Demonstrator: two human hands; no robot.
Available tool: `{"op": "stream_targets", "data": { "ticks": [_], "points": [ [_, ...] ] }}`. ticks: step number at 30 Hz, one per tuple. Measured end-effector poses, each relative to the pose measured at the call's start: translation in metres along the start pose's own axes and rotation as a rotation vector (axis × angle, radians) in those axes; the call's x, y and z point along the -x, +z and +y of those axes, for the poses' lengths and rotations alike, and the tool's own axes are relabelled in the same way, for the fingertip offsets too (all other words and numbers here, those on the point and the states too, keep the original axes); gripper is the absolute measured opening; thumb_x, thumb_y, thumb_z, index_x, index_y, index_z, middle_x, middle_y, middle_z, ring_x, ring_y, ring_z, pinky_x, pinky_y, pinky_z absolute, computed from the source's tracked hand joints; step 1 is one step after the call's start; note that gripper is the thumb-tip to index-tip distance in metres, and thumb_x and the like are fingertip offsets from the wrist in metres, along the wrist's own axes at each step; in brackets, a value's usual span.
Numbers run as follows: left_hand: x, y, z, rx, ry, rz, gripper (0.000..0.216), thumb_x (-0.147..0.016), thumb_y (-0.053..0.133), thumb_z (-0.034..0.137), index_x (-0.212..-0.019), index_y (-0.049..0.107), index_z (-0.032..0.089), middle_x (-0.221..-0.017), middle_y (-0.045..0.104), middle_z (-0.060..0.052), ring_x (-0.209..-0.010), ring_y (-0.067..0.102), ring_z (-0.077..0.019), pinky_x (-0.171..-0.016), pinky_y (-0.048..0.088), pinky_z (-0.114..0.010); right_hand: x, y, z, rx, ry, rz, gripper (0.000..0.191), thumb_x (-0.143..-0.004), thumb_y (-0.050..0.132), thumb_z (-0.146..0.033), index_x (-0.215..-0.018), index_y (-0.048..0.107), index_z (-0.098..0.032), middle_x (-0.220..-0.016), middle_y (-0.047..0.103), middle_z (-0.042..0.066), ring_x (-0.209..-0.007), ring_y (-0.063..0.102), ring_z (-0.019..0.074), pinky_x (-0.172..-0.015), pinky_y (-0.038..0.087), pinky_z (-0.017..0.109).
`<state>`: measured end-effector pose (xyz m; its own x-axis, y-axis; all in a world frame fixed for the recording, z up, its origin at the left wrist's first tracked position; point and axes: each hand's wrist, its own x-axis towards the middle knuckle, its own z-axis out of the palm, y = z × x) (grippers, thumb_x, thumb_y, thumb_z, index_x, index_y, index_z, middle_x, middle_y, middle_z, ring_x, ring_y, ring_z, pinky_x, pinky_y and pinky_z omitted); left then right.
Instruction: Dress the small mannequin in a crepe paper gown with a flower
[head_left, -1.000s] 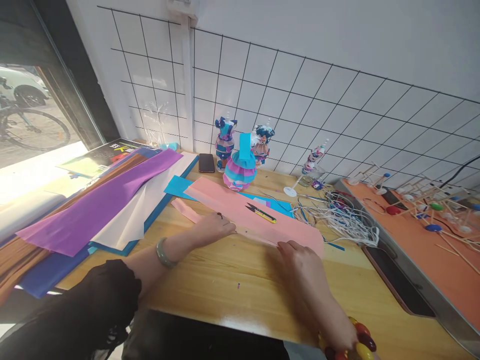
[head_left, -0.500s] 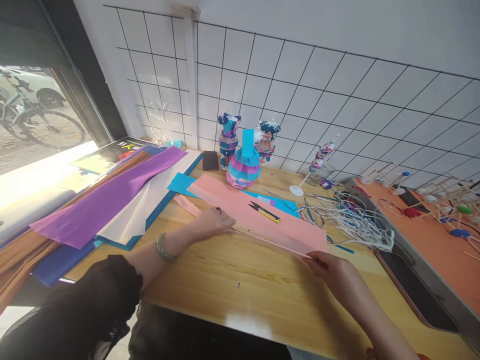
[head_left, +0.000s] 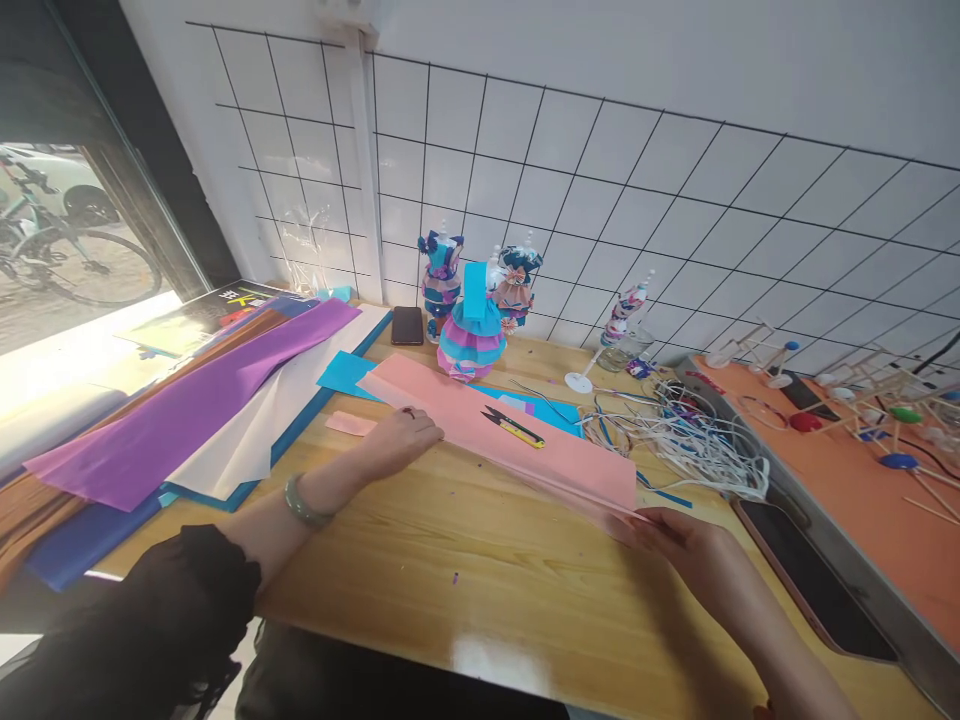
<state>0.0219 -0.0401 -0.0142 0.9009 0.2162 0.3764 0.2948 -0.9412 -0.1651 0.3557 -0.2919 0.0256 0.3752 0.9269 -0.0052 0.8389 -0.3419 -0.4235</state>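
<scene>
Both hands are on the long pink sheet (head_left: 517, 450) that lies slantwise across the wooden table (head_left: 487, 600) in front of me. My left hand (head_left: 397, 437) rests with curled fingers on the sheet's near edge toward its left end; whether it pinches the edge or only presses it down I cannot tell. My right hand (head_left: 686, 545) is closed on the sheet's right end, the paper caught between thumb and fingers and lifted slightly off the table. Between my hands, on top of the sheet, lie yellow-handled snips (head_left: 514, 427). Just left of my left hand lies a small pink strip (head_left: 349, 423), and beyond it blue paper (head_left: 341, 375) peeks from under the sheet. Beyond my right hand sits a tangle of white cords (head_left: 690, 450). Past the sheet stand paper dress figures (head_left: 469, 340), with a dark phone (head_left: 407, 325) beside them.
</scene>
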Motion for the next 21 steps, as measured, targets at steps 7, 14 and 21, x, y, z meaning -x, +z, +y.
{"op": "stream_targets", "data": {
  "ticks": [7, 14, 21],
  "points": [
    [0.001, 0.004, -0.001, -0.034, -0.086, -0.051, 0.021, -0.084, 0.039, 0.008, -0.094, 0.057, 0.014, -0.076, 0.060, -0.007, -0.072, 0.057, -0.0181, -0.067, 0.043, -0.031, -0.006, 0.001, 0.019, -0.041, -0.017, 0.077, 0.037, -0.080, 0.051, -0.051, -0.088, 0.072, -0.022, -0.090, 0.074, 0.005, -0.084, 0.068, 0.0257, -0.068, 0.051, 0.028],
    [0.006, 0.010, -0.006, -0.022, -0.111, -0.025, 0.033, -0.081, 0.042, 0.004, -0.108, 0.057, 0.016, -0.087, 0.065, -0.009, -0.080, 0.060, -0.0194, -0.073, 0.047, -0.033, -0.008, 0.001, 0.041, 0.079, 0.030, 0.227, 0.039, -0.079, 0.048, -0.052, -0.090, 0.072, -0.023, -0.090, 0.074, 0.006, -0.085, 0.068, 0.0283, -0.064, 0.052, 0.032],
    [0.008, 0.019, -0.012, -0.003, -0.124, -0.018, 0.029, -0.082, 0.044, 0.006, -0.105, 0.059, 0.017, -0.091, 0.066, -0.008, -0.082, 0.061, -0.0185, -0.075, 0.046, -0.032, -0.011, 0.001, 0.060, 0.137, 0.064, 0.277, 0.041, -0.078, 0.048, -0.053, -0.090, 0.072, -0.022, -0.082, 0.074, 0.007, -0.075, 0.069, 0.0281, -0.058, 0.051, 0.033]
  ]
}}
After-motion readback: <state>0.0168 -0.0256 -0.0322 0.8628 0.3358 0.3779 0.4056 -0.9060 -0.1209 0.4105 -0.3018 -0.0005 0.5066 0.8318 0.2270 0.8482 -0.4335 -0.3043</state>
